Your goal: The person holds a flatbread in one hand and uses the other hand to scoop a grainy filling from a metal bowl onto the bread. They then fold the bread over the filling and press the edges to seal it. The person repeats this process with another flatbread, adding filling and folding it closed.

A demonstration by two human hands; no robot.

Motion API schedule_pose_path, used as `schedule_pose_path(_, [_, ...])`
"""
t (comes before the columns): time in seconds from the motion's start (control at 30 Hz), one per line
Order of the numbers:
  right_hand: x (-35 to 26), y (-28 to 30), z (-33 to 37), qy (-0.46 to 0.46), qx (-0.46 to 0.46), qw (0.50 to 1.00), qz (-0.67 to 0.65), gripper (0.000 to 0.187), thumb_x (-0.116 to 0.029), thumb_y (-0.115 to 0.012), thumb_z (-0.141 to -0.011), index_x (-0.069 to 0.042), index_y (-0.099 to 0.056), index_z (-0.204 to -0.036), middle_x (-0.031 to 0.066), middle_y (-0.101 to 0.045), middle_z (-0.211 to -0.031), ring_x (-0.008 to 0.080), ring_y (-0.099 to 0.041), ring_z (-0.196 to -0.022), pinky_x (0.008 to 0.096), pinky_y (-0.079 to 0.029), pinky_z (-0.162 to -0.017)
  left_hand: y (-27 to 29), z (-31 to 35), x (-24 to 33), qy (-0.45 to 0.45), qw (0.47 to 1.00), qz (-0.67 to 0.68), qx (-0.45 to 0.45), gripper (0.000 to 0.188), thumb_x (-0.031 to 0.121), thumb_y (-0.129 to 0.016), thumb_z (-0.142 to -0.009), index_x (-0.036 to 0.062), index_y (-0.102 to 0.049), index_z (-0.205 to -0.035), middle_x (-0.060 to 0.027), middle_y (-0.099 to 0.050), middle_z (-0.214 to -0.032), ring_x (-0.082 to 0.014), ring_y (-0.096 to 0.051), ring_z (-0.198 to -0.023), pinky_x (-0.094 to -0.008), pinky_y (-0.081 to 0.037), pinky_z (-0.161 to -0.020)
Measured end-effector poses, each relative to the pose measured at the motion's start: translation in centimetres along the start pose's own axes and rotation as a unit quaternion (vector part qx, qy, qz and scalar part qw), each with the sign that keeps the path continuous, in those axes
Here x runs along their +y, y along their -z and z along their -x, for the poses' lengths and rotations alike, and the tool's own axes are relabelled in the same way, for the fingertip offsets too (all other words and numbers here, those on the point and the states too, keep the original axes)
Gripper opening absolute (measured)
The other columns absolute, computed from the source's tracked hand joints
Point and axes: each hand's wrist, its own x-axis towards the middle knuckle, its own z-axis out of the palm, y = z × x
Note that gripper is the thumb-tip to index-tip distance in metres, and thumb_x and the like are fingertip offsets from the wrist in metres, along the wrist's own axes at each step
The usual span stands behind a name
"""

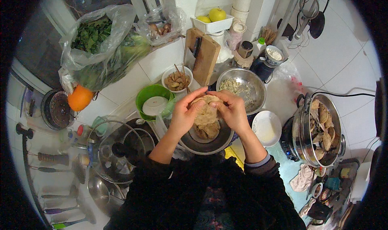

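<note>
Between my two hands, a flattened piece of tan dough (207, 113) is held over a grey metal bowl (206, 152). My left hand (187, 113) closes on its left side, thumb pressed on top. From the other side my right hand (233, 112) grips it too, its thumb near the left one. Below, more dough (208, 131) lies in the bowl. Just beyond my right hand stands a steel bowl (258, 95) with a pale chopped mixture. A white bowl (266, 129) holding a little pale liquid sits to the right.
Brown lumps and chopsticks fill a white bowl (165, 83) behind a green basin (141, 95). A wooden cutting board (209, 60) leans at the back with a knife (197, 47). Far right stands a steamer pot (300, 129) of brown pieces; a glass lid (101, 149) is left.
</note>
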Motion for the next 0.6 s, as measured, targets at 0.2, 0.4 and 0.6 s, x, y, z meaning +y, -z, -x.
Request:
schedule_pose_path(0.2, [-0.9, 0.1, 0.1, 0.022, -0.03, 0.999, 0.022, 0.022, -0.008, -0.065, -0.074, -0.002, -0.063, -0.095, 0.0136, -0.059, -0.078, 0.0268, -0.058, -0.07, 0.0315, -0.045, -0.064, -0.6, 0.1, 0.8, -0.117, 0.985, -0.121, 0.033, 0.03, -0.003, -0.052, -0.081, 0.002, -0.057, -0.11, -0.0115, -0.062, -0.098, -0.0171, -0.06, -0.087, -0.0261, -0.046, -0.077])
schedule_pose_path(0.4, [-1.0, 0.1, 0.2, 0.02, -0.037, 0.999, 0.028, 0.023, -0.01, -0.066, -0.073, -0.001, -0.063, -0.094, 0.0137, -0.06, -0.08, 0.0276, -0.059, -0.071, 0.0327, -0.046, -0.064, -1.0, 0.4, 0.0, -0.168, 0.967, -0.173, 0.076, 0.017, -0.005, -0.053, -0.078, -0.0013, -0.059, -0.094, -0.012, -0.063, -0.086, -0.0186, -0.061, -0.077, -0.0264, -0.047, -0.068])
schedule_pose_path(0.6, [-1.0, -0.2, 0.4, -0.001, -0.006, 0.999, -0.033, 0.021, -0.009, -0.066, -0.073, -0.001, -0.064, -0.092, 0.0127, -0.061, -0.079, 0.0238, -0.059, -0.067, 0.0315, -0.046, -0.063, -1.0, 0.5, -0.1, -0.112, 0.98, -0.131, 0.102, 0.011, -0.003, -0.053, -0.081, -0.0011, -0.058, -0.091, -0.0103, -0.062, -0.083, -0.0146, -0.06, -0.075, -0.0262, -0.047, -0.068])
